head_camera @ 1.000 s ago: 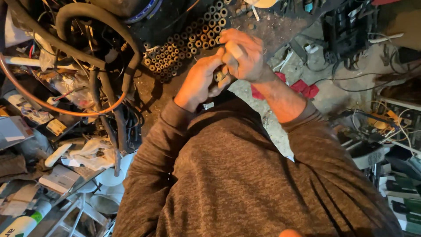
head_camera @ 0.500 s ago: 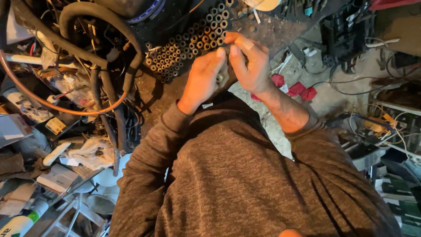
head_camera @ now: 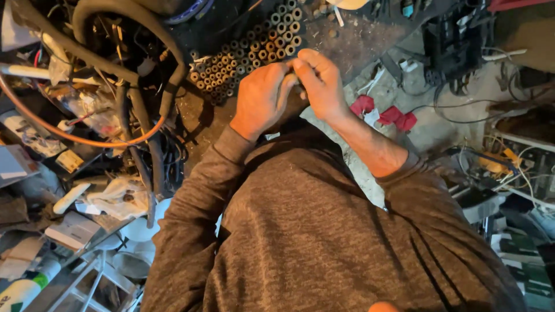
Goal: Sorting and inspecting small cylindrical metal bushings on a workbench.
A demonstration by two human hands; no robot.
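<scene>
My left hand [head_camera: 261, 98] and right hand [head_camera: 321, 81] meet fingertip to fingertip, both clenched around a small piece hidden between them; what it is I cannot tell. Just beyond my knuckles lie rows of small metal sleeves [head_camera: 247, 55] on the dark workbench [head_camera: 347, 34]; black hoses [head_camera: 144, 98] coil left of my left hand.

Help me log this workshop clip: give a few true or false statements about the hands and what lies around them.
1. The left hand and right hand meet at the fingertips. True.
2. Rows of small metal rings lie beyond the hands. True.
3. The rag on the floor is blue. False: it is red.
4. The right hand grips the orange hose. False: that hose lies far off to the left.
5. The sleeves are grey-brown. True.
</scene>
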